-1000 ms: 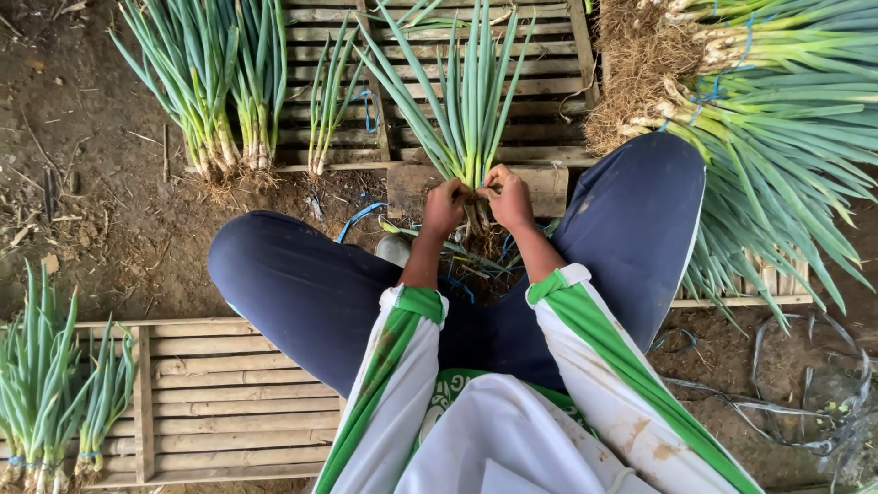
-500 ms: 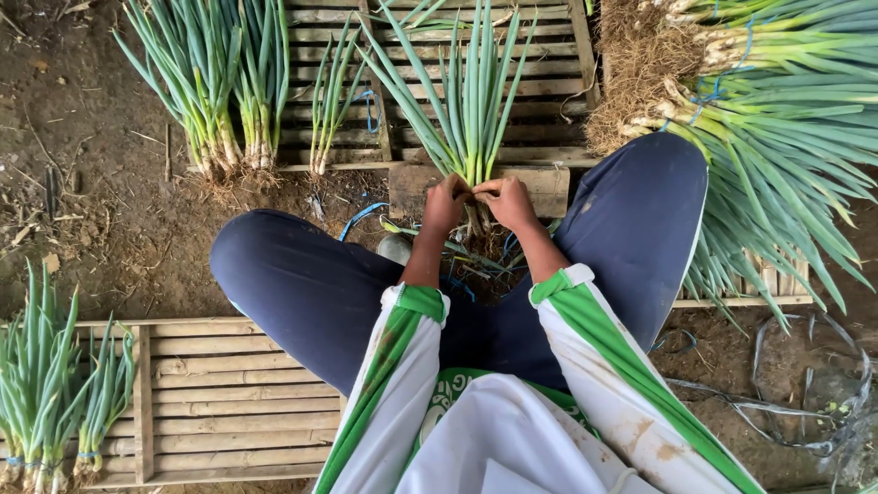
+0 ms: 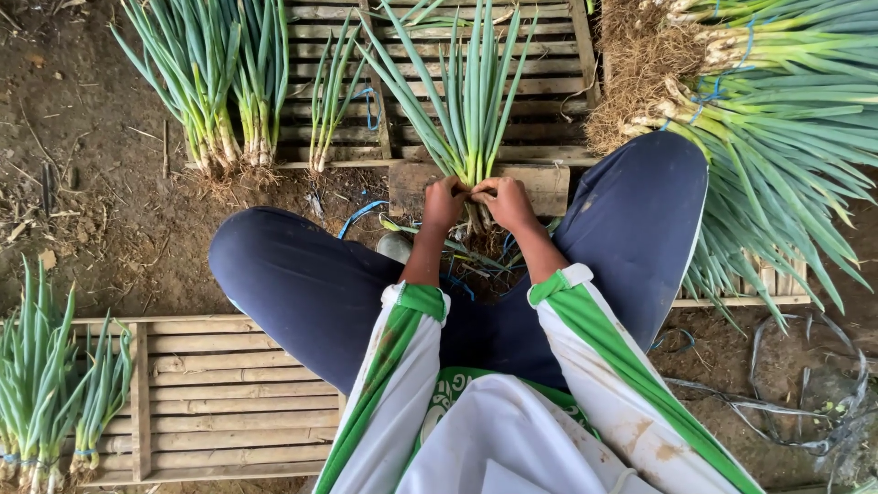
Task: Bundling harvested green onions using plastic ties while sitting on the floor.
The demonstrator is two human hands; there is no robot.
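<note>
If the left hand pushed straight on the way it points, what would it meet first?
The left hand already grips the green onion bunch at its base; beyond that, probably the weathered wooden slatted pallet, though depth is unclear.

Upright green-onion bunch (image 3: 468, 110), leaves fanned, base perhaps tied.

Both knees (image 3: 302, 284) hemmed the working gap, where the green onion bunch (image 3: 466, 101) stood upright between them. A wooden block (image 3: 540, 183) and slatted pallet (image 3: 540, 55) blocked the way ahead. A large onion pile (image 3: 786, 137) crowded the right side. Bare soil (image 3: 82, 183) at left lay open, short of the leaning bunches (image 3: 219, 91).
</note>
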